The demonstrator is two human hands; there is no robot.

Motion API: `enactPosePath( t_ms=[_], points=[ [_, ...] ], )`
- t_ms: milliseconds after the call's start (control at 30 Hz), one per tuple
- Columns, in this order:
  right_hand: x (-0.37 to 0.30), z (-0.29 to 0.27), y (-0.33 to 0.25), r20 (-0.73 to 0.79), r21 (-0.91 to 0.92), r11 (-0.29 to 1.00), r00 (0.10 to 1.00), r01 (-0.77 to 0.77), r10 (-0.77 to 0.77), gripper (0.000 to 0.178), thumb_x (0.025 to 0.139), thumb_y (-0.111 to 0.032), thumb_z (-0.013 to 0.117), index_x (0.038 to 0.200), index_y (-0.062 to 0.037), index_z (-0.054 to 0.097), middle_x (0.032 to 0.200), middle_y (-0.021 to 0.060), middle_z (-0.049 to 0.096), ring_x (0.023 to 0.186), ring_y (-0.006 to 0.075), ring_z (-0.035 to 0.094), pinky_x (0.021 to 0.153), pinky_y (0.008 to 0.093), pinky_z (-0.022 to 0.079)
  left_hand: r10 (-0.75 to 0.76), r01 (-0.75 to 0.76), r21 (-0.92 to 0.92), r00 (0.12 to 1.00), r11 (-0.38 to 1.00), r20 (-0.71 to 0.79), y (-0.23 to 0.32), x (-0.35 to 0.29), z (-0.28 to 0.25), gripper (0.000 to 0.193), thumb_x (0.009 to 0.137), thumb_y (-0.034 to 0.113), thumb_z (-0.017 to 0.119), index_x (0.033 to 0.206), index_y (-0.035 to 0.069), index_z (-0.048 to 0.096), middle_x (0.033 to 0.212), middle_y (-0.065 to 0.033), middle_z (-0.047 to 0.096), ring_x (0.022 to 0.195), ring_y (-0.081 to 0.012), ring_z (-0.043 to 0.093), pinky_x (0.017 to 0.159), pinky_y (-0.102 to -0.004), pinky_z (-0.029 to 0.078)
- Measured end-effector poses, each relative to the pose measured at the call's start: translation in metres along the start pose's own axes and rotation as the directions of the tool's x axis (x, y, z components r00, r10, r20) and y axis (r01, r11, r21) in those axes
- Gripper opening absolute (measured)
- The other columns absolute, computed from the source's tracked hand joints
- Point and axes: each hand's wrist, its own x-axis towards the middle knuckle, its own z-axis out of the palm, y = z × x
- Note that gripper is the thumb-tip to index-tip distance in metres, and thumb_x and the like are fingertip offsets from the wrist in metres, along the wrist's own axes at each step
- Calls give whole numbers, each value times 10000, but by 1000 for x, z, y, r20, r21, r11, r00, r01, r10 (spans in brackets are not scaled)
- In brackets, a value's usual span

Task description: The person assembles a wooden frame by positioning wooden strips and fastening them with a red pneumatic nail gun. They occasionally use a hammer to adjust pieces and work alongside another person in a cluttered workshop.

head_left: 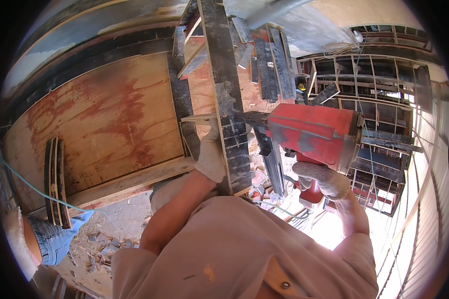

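Observation:
A long black-faced plank (232, 99) stands on edge before my chest, running away toward the top of the view. My left hand (212, 154), in a pale work glove, grips it from its left side, the fingers partly hidden. A thin wooden strip (199, 118) juts out leftward beside those fingertips. Closed round the handle of a red nail gun (312, 132) is my gloved right hand (327, 179). The gun's dark nose is against or very near the plank's right face; I cannot tell whether they touch. Its black magazine (269, 162) slants downward.
On the left lies a large red-stained plywood panel (105, 114) framed with timber, with several dark strips (57, 184) across its edge. Another person's jeans-clad leg (60, 239) shows at lower left. Stacked frames (379, 74) stand at right. A thin hose (50, 197) and wood scraps (105, 244) lie about.

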Motion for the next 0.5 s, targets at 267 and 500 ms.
enactPosePath(
  t_ms=[267,500],
  points=[
    [3,0,-13,76,-30,998,996,-49,51,182,916,-43,760,1077,-53,676,811,-9,637,651,78,574,538,254,455,-8,8,-51,1000,999,4,-1,4,-4,621,981,588,573,1288,53,645,1166,-129,726,1068,-262,711,919,-422,607],
    [3,9,-22,7,-4,999,999,-54,54,285,827,78,741,1093,-6,685,724,40,647,538,123,572,480,283,434,13,-12,39,1000,999,-14,0,-2,6,604,998,572,559,1294,53,641,1175,-122,722,1087,-261,705,925,-420,606]
  ],
)
